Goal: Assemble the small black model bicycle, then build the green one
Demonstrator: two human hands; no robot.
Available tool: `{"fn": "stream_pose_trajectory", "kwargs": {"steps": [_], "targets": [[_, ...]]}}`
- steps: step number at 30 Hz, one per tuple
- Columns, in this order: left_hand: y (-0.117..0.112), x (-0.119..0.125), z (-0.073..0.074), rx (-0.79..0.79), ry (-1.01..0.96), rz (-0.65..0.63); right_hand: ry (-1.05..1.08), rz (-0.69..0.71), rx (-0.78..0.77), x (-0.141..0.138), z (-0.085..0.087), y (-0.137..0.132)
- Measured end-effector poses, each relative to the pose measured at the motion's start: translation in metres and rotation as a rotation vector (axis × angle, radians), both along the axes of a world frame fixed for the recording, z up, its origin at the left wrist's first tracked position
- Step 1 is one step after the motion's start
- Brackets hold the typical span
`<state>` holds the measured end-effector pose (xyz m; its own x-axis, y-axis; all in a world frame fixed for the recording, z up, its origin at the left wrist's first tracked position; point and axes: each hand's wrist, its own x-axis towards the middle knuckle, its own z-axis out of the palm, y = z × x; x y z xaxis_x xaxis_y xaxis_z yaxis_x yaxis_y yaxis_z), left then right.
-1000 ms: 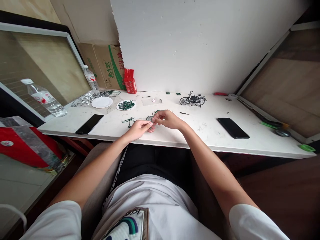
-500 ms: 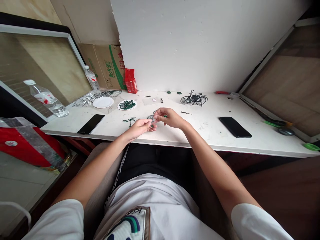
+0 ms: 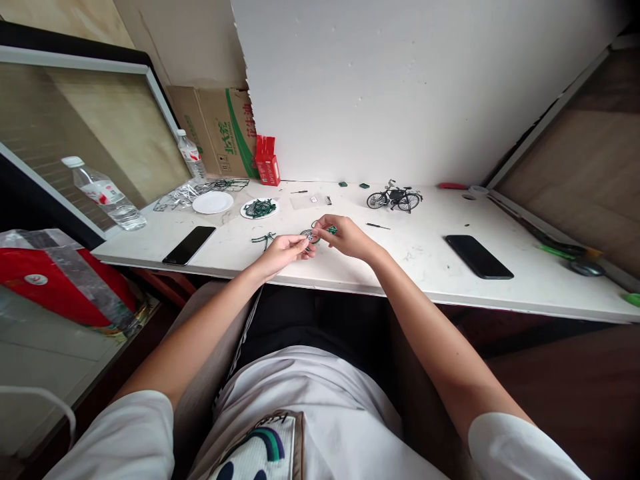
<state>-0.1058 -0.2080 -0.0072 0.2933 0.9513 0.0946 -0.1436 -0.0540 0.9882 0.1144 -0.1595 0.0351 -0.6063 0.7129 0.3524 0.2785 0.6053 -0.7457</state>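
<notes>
Near the table's front edge my left hand [image 3: 286, 255] is closed, thumb and fingertips pinched on something too small to make out. My right hand [image 3: 341, 235] is closed just beside it, its bent fingertips almost meeting those of the left; what they grip is hidden. Right behind the fingertips shows a small spoked wheel [image 3: 309, 234], partly covered. Green parts [image 3: 332, 229] peek out by my right fingers. A thin green frame piece [image 3: 263, 238] lies left of my left hand. Farther back stands a black model bicycle [image 3: 394, 197].
On the white table [image 3: 420, 267] are a plate of green parts [image 3: 260, 209], a white plate [image 3: 213, 203], two phones [image 3: 190, 245], a thin screwdriver [image 3: 379, 226] and two green pieces [image 3: 365, 185]. Water bottles [image 3: 107, 195], a red box [image 3: 267, 162] and a carton [image 3: 220, 133] stand left.
The view has shifted slightly, so the table things appear a little farther right. My hands stay together at the same place, with fingertips moved slightly.
</notes>
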Motion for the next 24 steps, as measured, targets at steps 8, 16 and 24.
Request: {"fn": "stream_pose_trajectory", "kwargs": {"steps": [8, 16, 24], "targets": [[0.0, 0.0, 0.0007, -0.023, -0.018, -0.024, 0.036, 0.035, -0.115, 0.0003, 0.0009, -0.0013], [0.0007, -0.0003, -0.0016, -0.008, -0.022, -0.007, 0.113, 0.015, -0.097, -0.0013, -0.0013, 0.0006], [0.0024, 0.0004, -0.0041, 0.033, -0.006, 0.005, 0.147, -0.011, -0.114, -0.0039, -0.0008, -0.0014]]}}
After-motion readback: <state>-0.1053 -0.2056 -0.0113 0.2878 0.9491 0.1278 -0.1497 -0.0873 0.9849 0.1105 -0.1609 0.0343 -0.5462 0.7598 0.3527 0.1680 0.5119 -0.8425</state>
